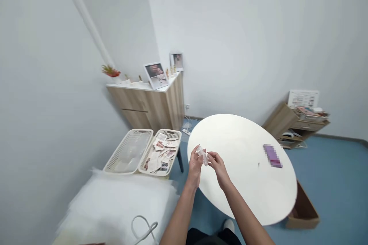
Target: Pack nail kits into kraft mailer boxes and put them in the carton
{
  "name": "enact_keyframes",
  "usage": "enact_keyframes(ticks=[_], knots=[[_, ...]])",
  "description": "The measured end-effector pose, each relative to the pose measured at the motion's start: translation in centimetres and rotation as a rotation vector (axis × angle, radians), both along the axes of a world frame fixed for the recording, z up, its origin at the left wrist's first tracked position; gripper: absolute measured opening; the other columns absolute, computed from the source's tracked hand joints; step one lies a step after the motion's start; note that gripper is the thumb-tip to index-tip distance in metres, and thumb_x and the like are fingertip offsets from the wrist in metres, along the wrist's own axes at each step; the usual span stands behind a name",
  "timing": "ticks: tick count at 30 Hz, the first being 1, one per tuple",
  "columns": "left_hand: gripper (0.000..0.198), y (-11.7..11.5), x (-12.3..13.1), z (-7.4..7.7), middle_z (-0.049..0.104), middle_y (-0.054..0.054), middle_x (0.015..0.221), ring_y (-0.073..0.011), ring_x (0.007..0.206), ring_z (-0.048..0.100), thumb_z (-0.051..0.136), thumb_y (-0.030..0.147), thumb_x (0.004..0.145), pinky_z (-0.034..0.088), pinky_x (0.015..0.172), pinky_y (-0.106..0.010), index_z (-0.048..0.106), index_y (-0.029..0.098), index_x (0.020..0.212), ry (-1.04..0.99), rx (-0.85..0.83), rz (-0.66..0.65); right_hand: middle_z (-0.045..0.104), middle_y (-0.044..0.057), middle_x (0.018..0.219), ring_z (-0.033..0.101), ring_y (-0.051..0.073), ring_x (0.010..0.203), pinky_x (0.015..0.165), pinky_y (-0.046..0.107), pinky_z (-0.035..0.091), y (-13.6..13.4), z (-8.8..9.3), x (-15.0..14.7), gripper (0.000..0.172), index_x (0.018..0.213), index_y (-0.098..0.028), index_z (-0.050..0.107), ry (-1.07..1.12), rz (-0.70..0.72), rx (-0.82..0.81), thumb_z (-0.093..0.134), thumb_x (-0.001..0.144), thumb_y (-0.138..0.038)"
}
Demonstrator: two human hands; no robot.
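Both my hands meet over the near left edge of a round white table [244,176]. My left hand [195,164] and my right hand [217,164] pinch a small clear plastic packet [202,155] between their fingertips, one hand at each end. Its contents are too small to make out. Both forearms reach up from the bottom of the view.
A purple blurred flat object [272,155] lies on the table's right. Two white baskets stand at left, one with clear packets [129,151], one with several cards and packets [161,152]. A fluffy white cushion [120,206], a wooden cabinet [152,103], a low shelf [299,124] and a cardboard box [304,210] surround the table.
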State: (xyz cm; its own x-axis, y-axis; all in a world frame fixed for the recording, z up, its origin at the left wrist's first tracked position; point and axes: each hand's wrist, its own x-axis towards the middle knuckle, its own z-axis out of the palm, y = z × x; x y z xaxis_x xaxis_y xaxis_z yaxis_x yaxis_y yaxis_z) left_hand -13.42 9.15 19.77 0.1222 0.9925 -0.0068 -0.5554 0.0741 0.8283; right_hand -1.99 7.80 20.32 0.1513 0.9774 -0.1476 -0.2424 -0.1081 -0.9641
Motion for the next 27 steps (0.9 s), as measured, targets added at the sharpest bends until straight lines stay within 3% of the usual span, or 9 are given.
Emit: enact_keyframes(ticks=[3,7,13,18,27], knots=[[0.072,-1.0,6.4,0.8,0.059,-0.014,0.129,-0.0275,0.113,0.061,0.072,0.052,0.077,0.05,0.089,-0.037,0.041,0.027,0.137,0.057,-0.031,-0.038,0.065,0.007,0.119,0.057,0.024,0.115,0.097,0.038,0.048,-1.8,0.8,5.8,0.041,0.11,-0.024,0.064,-0.154,-0.136,0.119,0.062,0.082,-0.055],[0.062,-2.8,13.4,1.8,0.059,-0.012,0.126,-0.0262,0.109,0.062,0.069,0.055,0.079,0.052,0.086,-0.037,0.047,0.027,0.129,0.17,0.017,-0.052,0.056,0.007,0.137,0.051,0.025,0.126,0.102,0.04,0.047,-4.3,1.9,12.2,0.044,0.125,-0.027,0.061,-0.293,-0.058,0.237,0.056,0.088,-0.052],[0.05,-4.9,20.3,2.6,0.059,-0.01,0.124,-0.0254,0.111,0.061,0.063,0.052,0.084,0.053,0.089,-0.037,0.053,0.025,0.124,0.308,0.074,0.056,0.056,0.005,0.139,0.048,0.025,0.131,0.111,0.047,0.04,-6.5,2.0,18.1,0.042,0.133,-0.03,0.057,-0.494,-0.082,0.337,0.047,0.095,-0.045],[0.045,-5.1,22.6,3.0,0.062,-0.009,0.117,-0.0239,0.101,0.066,0.067,0.049,0.08,0.057,0.081,-0.035,0.057,0.022,0.115,0.386,0.073,0.102,0.059,0.004,0.136,0.053,0.024,0.128,0.108,0.048,0.044,-6.5,1.3,19.8,0.04,0.133,-0.03,0.058,-0.518,-0.125,0.363,0.043,0.098,-0.041],[0.045,-3.7,22.0,3.4,0.062,-0.01,0.12,-0.0238,0.101,0.066,0.066,0.048,0.08,0.058,0.076,-0.033,0.059,0.021,0.115,0.504,0.115,0.145,0.059,0.005,0.135,0.053,0.025,0.127,0.106,0.048,0.045,-5.3,0.8,18.4,0.043,0.132,-0.027,0.058,-0.449,-0.171,0.355,0.038,0.099,-0.044]])
